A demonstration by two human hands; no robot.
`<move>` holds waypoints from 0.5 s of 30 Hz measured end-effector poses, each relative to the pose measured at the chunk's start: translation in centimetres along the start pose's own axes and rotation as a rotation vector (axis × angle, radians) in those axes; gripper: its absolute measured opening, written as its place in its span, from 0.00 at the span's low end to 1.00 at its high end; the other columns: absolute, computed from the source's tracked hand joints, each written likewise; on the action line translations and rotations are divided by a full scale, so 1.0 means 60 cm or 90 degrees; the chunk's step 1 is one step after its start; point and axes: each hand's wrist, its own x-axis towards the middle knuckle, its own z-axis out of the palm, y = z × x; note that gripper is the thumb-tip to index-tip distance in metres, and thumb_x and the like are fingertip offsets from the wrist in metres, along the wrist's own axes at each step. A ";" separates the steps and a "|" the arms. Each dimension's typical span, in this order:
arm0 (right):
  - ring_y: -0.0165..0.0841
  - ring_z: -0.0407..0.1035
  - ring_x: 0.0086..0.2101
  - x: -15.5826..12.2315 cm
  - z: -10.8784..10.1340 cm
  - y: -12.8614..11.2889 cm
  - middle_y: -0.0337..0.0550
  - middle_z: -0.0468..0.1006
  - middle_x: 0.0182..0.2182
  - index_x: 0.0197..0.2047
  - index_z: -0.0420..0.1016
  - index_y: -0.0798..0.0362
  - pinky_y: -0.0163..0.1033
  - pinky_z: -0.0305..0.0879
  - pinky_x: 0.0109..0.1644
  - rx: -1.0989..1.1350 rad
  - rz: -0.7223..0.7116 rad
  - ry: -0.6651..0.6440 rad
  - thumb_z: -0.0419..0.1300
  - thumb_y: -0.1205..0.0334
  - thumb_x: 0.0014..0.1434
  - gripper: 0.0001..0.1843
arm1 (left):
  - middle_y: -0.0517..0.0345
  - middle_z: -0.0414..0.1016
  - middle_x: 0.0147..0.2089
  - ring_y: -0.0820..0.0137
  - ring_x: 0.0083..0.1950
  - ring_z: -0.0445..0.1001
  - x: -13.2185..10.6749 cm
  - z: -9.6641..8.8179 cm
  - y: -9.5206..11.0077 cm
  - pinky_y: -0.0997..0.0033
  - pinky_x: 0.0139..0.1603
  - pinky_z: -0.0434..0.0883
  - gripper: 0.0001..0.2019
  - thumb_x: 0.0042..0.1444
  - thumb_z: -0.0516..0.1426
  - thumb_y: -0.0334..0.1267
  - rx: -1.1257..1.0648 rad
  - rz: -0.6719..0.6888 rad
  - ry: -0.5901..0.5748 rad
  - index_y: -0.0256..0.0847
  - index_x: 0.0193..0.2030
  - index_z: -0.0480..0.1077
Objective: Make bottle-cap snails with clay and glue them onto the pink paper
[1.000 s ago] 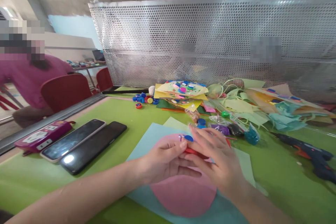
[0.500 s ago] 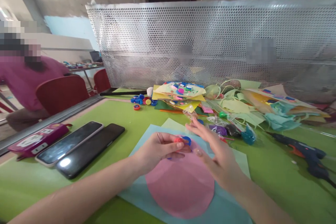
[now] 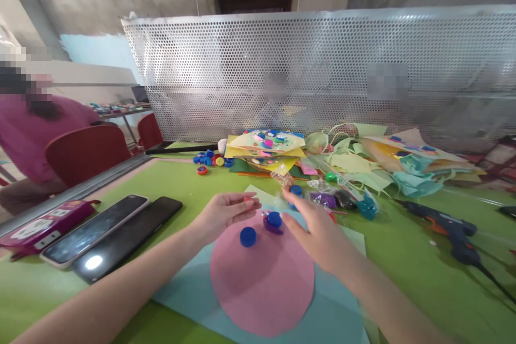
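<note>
My left hand (image 3: 228, 214) hovers over the upper left of a pink paper circle (image 3: 262, 285), thumb and fingers pinched around a small red piece (image 3: 247, 200), mostly hidden. My right hand (image 3: 320, 231) is open with its fingers apart, just right of a blue bottle cap (image 3: 274, 219). That cap rests on or against a purple piece (image 3: 274, 229) near the circle's top; small bits beside it are too tiny to name. Another blue cap (image 3: 248, 236) lies flat below my left fingertips. Light blue paper (image 3: 189, 290) lies beneath the circle.
At left lie two phones (image 3: 133, 236) and a purple case (image 3: 50, 226). Several loose caps (image 3: 207, 158), decorated paper pieces (image 3: 266, 148) and bagged clay-like lumps (image 3: 344, 200) sit behind. A glue gun (image 3: 443, 228) lies right. A perforated metal screen (image 3: 282, 54) stands beyond.
My left hand has drawn back to the left, away from the blue cap, with the red piece in its fingers. Both blue caps on the circle now show clearly. The view has shifted slightly.
</note>
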 end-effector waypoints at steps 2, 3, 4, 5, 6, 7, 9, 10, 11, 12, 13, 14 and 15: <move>0.45 0.58 0.58 -0.003 0.000 -0.005 0.55 0.65 0.58 0.61 0.61 0.59 0.55 0.58 0.59 -0.071 -0.021 -0.073 0.51 0.56 0.61 0.27 | 0.52 0.81 0.37 0.65 0.43 0.78 0.004 -0.007 0.005 0.70 0.45 0.74 0.09 0.46 0.65 0.31 0.036 0.039 0.030 0.35 0.36 0.76; 0.44 0.57 0.59 -0.007 0.000 -0.008 0.54 0.63 0.59 0.62 0.60 0.58 0.54 0.58 0.60 -0.089 -0.051 -0.109 0.51 0.57 0.61 0.27 | 0.53 0.81 0.36 0.64 0.43 0.78 0.007 -0.012 0.009 0.69 0.45 0.74 0.10 0.45 0.65 0.33 0.057 0.059 0.041 0.35 0.36 0.76; 0.44 0.55 0.59 -0.011 0.000 -0.011 0.52 0.61 0.61 0.62 0.59 0.56 0.55 0.58 0.60 -0.098 -0.081 -0.144 0.52 0.57 0.61 0.28 | 0.53 0.81 0.35 0.64 0.42 0.79 0.010 -0.017 0.013 0.68 0.43 0.75 0.11 0.45 0.66 0.36 0.080 0.078 0.049 0.36 0.36 0.76; 0.45 0.54 0.60 -0.017 -0.001 -0.014 0.51 0.59 0.62 0.63 0.58 0.54 0.56 0.58 0.60 -0.104 -0.102 -0.179 0.53 0.57 0.60 0.29 | 0.53 0.81 0.33 0.64 0.39 0.79 0.013 -0.023 0.018 0.68 0.41 0.75 0.11 0.44 0.66 0.38 0.107 0.095 0.055 0.36 0.35 0.75; 0.46 0.54 0.60 -0.023 -0.002 -0.016 0.52 0.57 0.62 0.63 0.58 0.54 0.57 0.58 0.59 -0.113 -0.108 -0.208 0.55 0.57 0.58 0.30 | 0.54 0.81 0.30 0.64 0.36 0.79 0.016 -0.028 0.023 0.68 0.39 0.75 0.11 0.45 0.65 0.41 0.136 0.111 0.060 0.36 0.33 0.75; 0.48 0.54 0.60 -0.028 -0.003 -0.017 0.53 0.56 0.62 0.63 0.58 0.53 0.58 0.59 0.58 -0.126 -0.102 -0.233 0.57 0.57 0.57 0.32 | 0.55 0.80 0.27 0.65 0.33 0.79 0.020 -0.034 0.029 0.68 0.36 0.75 0.12 0.46 0.65 0.43 0.169 0.125 0.064 0.36 0.31 0.74; 0.51 0.54 0.58 -0.036 -0.007 -0.017 0.56 0.56 0.61 0.63 0.57 0.55 0.59 0.60 0.56 -0.169 -0.075 -0.275 0.60 0.58 0.54 0.35 | 0.56 0.76 0.22 0.67 0.28 0.77 0.029 -0.048 0.038 0.69 0.32 0.74 0.13 0.49 0.62 0.45 0.242 0.148 0.073 0.36 0.28 0.73; 0.52 0.55 0.58 -0.039 -0.010 -0.016 0.57 0.57 0.60 0.63 0.58 0.55 0.59 0.61 0.56 -0.195 -0.062 -0.291 0.60 0.58 0.54 0.35 | 0.57 0.76 0.22 0.68 0.28 0.77 0.033 -0.057 0.041 0.69 0.32 0.74 0.12 0.51 0.61 0.45 0.283 0.156 0.078 0.35 0.29 0.72; 0.51 0.55 0.57 -0.039 -0.014 -0.016 0.57 0.58 0.60 0.63 0.58 0.56 0.57 0.62 0.55 -0.221 -0.051 -0.304 0.59 0.57 0.54 0.34 | 0.57 0.76 0.25 0.69 0.29 0.76 0.036 -0.067 0.043 0.68 0.32 0.73 0.11 0.54 0.59 0.43 0.327 0.162 0.083 0.35 0.31 0.72; 0.51 0.55 0.57 -0.039 -0.018 -0.015 0.56 0.59 0.59 0.63 0.58 0.57 0.55 0.62 0.55 -0.242 -0.043 -0.316 0.58 0.57 0.55 0.34 | 0.56 0.76 0.29 0.69 0.32 0.76 0.037 -0.078 0.042 0.67 0.34 0.74 0.10 0.56 0.58 0.41 0.372 0.168 0.088 0.34 0.34 0.72; 0.50 0.55 0.56 -0.038 -0.022 -0.014 0.56 0.59 0.59 0.63 0.57 0.58 0.54 0.63 0.55 -0.257 -0.038 -0.324 0.58 0.57 0.55 0.34 | 0.56 0.76 0.35 0.69 0.35 0.75 0.038 -0.091 0.040 0.65 0.37 0.74 0.09 0.58 0.57 0.40 0.417 0.174 0.093 0.35 0.38 0.71; 0.49 0.57 0.56 -0.037 -0.026 -0.012 0.56 0.60 0.58 0.63 0.57 0.59 0.52 0.64 0.54 -0.266 -0.032 -0.326 0.58 0.58 0.56 0.34 | 0.55 0.75 0.40 0.69 0.39 0.74 0.036 -0.105 0.035 0.64 0.40 0.73 0.09 0.59 0.55 0.39 0.460 0.181 0.099 0.36 0.41 0.71; 0.49 0.59 0.54 -0.035 -0.030 -0.011 0.57 0.61 0.57 0.63 0.56 0.59 0.50 0.67 0.52 -0.269 -0.028 -0.320 0.58 0.58 0.56 0.34 | 0.55 0.73 0.45 0.67 0.43 0.73 0.033 -0.121 0.030 0.62 0.43 0.72 0.09 0.60 0.55 0.39 0.498 0.192 0.105 0.38 0.43 0.70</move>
